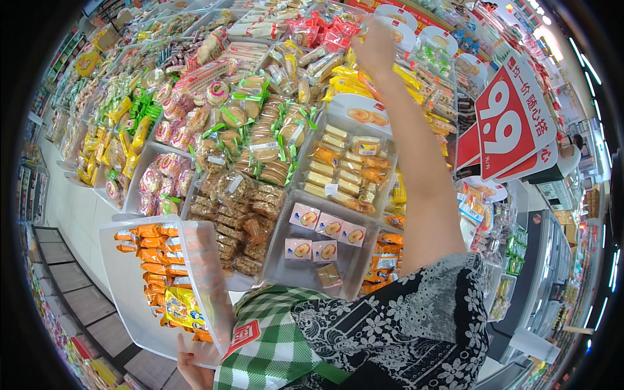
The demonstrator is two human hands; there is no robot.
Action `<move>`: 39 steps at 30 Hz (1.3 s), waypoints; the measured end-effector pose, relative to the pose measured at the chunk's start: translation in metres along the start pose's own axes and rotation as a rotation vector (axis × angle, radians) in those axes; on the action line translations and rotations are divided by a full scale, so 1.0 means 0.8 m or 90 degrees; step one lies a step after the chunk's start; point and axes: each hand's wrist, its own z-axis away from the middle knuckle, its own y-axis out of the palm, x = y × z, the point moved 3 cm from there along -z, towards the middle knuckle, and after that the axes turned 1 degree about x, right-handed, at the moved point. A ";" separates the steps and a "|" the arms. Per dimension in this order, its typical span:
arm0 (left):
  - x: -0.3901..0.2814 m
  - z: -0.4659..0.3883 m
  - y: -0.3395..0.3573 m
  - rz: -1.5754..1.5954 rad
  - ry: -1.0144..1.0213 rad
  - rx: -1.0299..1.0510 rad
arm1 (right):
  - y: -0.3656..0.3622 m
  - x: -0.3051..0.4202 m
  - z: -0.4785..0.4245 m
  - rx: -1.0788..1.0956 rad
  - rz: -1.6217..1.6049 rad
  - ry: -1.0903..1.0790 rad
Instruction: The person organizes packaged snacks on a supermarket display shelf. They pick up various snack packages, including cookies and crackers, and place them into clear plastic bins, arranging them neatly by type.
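My left hand (pixel 195 363) grips the lower rim of a translucent plastic bin (pixel 122 287), tilted against my apron at the lower left. Inside the bin lie stacked orange snack packets (pixel 155 269) and one larger yellow packet (pixel 183 308). My right arm stretches across the display, and my right hand (pixel 374 46) is at the far side, blurred, over yellow wrapped snacks (pixel 348 80) and close to red packets (pixel 336 34). Whether its fingers hold anything cannot be made out. In front of me a grey bin (pixel 312 273) holds several pink boxes (pixel 304 216) and a brown packet (pixel 329 275).
Bins of wrapped biscuits (pixel 265 141), sesame snacks (pixel 224 214) and pale cakes (pixel 348 170) fill the display. Red and white price signs (pixel 512 117) stick up at the right. Tiled floor (pixel 70 200) and low dark shelving (pixel 90 302) lie to the left.
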 end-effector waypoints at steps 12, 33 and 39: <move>-0.004 0.005 0.004 0.034 -0.001 -0.013 | 0.107 0.027 0.423 0.504 0.098 0.289; 0.001 0.023 0.027 0.176 -0.015 0.001 | -0.003 -0.128 0.413 0.710 0.301 0.152; 0.008 0.028 0.023 0.163 0.006 0.011 | 0.010 -0.116 0.393 0.818 0.286 0.268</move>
